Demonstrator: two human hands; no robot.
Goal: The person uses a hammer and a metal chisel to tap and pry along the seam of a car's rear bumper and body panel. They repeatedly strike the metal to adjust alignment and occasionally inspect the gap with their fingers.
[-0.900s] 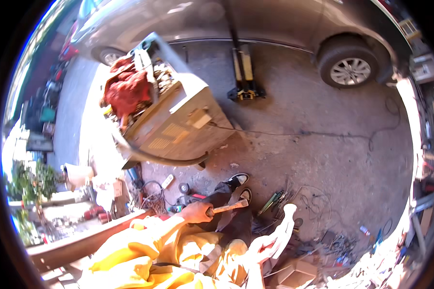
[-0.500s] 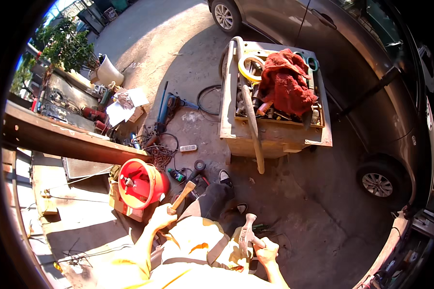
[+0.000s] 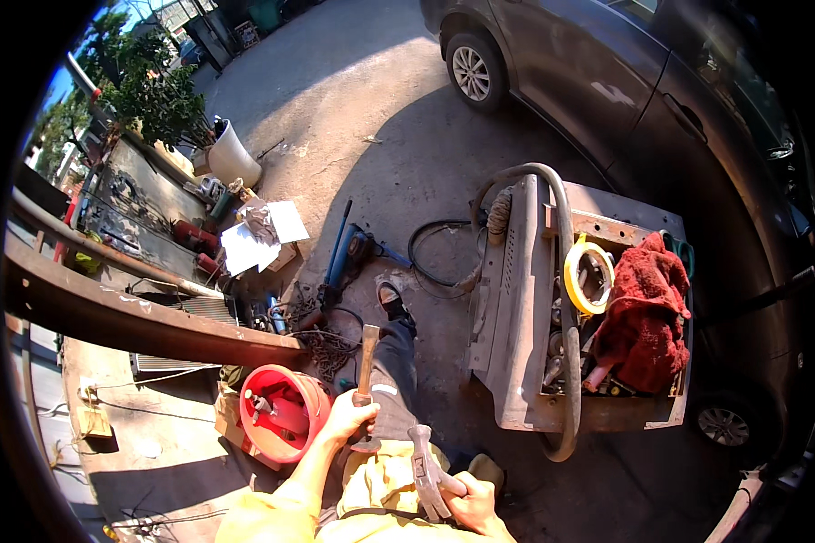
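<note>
A claw hammer (image 3: 423,466) is in my right hand (image 3: 476,503), with my fingers closed round its handle and its metal head turned toward my left side. My left hand (image 3: 349,417) is closed on a wooden-handled tool (image 3: 369,355), whose pale wooden end points up and away from me. The fist and my clothing partly hide its lower part, so its exact kind cannot be told. Just left of that hand stands a red bucket (image 3: 315,398) with red pieces and a small fitting in it.
To the right, a metal tool cart (image 3: 507,344) carries a red cloth (image 3: 647,317), a roll of yellow tape (image 3: 572,276) and a grey hose (image 3: 566,217). A dark car (image 3: 598,100) stands beyond it. A blue floor jack (image 3: 340,262) and a rusty beam (image 3: 154,312) lie to the left.
My view has turned and the cart appears lower and further right. Both hands have come closer together, still holding their tools. One of my feet has moved forward.
</note>
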